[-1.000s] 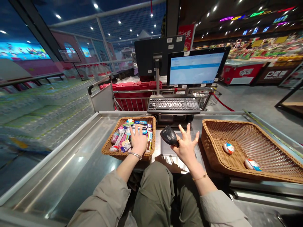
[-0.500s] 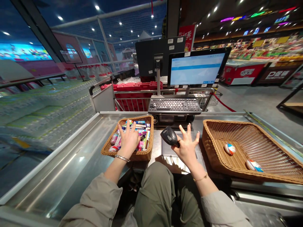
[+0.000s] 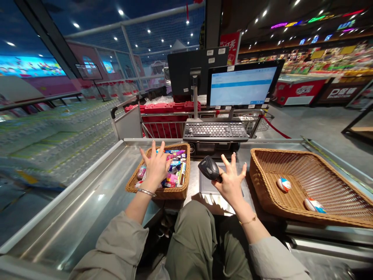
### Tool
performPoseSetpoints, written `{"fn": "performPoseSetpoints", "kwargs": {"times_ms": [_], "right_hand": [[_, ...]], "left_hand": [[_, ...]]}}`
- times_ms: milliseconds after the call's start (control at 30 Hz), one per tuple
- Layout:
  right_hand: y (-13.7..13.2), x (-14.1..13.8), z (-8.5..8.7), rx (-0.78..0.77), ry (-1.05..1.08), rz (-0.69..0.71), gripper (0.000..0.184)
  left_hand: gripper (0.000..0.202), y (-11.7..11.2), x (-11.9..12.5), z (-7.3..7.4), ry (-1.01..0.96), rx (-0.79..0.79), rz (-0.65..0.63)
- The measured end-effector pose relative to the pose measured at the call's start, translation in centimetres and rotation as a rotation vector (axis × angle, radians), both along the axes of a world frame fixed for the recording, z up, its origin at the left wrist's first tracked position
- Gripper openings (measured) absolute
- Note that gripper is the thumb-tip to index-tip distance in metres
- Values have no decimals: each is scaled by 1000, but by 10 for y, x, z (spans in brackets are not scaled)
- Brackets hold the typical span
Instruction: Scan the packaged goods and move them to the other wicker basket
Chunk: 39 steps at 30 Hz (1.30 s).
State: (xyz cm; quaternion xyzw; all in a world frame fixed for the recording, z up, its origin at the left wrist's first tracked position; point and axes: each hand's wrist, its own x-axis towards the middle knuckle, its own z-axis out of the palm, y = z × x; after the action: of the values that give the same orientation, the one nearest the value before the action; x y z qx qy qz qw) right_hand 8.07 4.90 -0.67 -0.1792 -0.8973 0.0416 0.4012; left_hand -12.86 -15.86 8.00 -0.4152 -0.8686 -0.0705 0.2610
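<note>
The left hand [image 3: 156, 168] is above the smaller wicker basket [image 3: 187, 171], three fingers splayed wide while the thumb side pinches a slim, glossy purple packet [image 3: 177, 154]. Beneath it, flat bars and crinkled plastic wrappers lie heaped inside the tightly woven rim. The right hand [image 3: 231, 179] grips a smooth black plastic barcode scanner [image 3: 208, 168] between thumb and index finger, its other fingers fanned out; the scanner's rounded head is over a flat grey plate [image 3: 205, 186]. To the right, a larger, sloping wicker basket [image 3: 264, 182] holds two egg-shaped capsules [image 3: 284, 184] in white, orange and blue, lying apart. Both baskets rest on a shiny stainless-steel surface [image 3: 96, 202]; beyond is a black keyboard [image 3: 215, 130] with small square keys.
</note>
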Motion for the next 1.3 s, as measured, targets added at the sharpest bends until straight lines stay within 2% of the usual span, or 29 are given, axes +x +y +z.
{"fn": "performPoseSetpoints", "kwargs": {"times_ms": [167,500,767,1300], "right_hand": [[1,0,0,5,16,-1,34],[3,3,3,11,94,-64,30],[9,5,0,26,140,-116,27],[8,11,6,-22,133,-131,26]], "left_hand": [[27,12,3,7,15,42,-61],[25,43,10,4,-27,102,-192],[26,60,8,4,-83,117,-205],[29,72,4,3,-233,166,-216]]}}
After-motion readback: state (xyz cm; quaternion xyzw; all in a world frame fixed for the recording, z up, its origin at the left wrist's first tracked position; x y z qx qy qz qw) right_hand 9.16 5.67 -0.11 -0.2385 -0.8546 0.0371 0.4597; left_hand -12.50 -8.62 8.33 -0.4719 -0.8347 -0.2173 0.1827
